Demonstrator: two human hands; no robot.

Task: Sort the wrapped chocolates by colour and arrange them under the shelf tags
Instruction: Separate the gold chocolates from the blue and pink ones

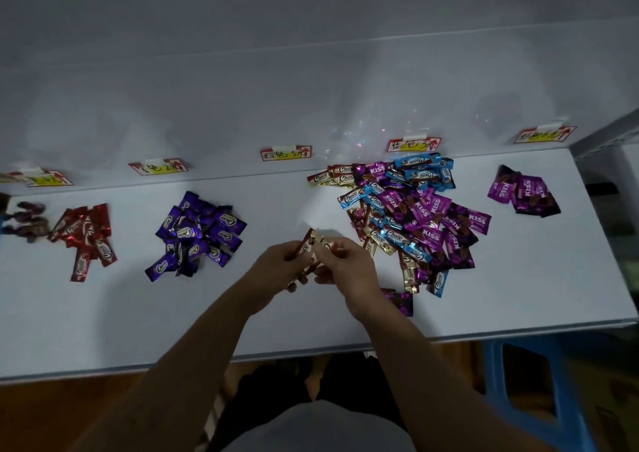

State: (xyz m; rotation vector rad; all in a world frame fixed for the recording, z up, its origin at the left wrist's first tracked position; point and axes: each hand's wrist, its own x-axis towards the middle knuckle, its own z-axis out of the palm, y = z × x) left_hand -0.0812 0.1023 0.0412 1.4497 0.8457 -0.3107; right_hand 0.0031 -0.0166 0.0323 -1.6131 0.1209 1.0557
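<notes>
You are at a shop-style display shelf, or a mock-up of one. A white shelf board (518,296) runs across in front of you. Handwritten red-and-yellow tags (286,152) are stuck along its back wall (207,105), with wrapped chocolates (200,237) heaped below them. A grey metal upright (608,133) stands at your right. A blue plastic stool (491,365) sits on the brown floor (69,410) beneath.

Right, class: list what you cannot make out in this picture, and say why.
Head view:
- Writing on the leftmost tag: blurred.
- The sweets at far left: dark, and cut off by the picture's edge.
- Number of held chocolates: hidden by the left hand and right hand.
- Writing on the rightmost tag: smeared.
</notes>
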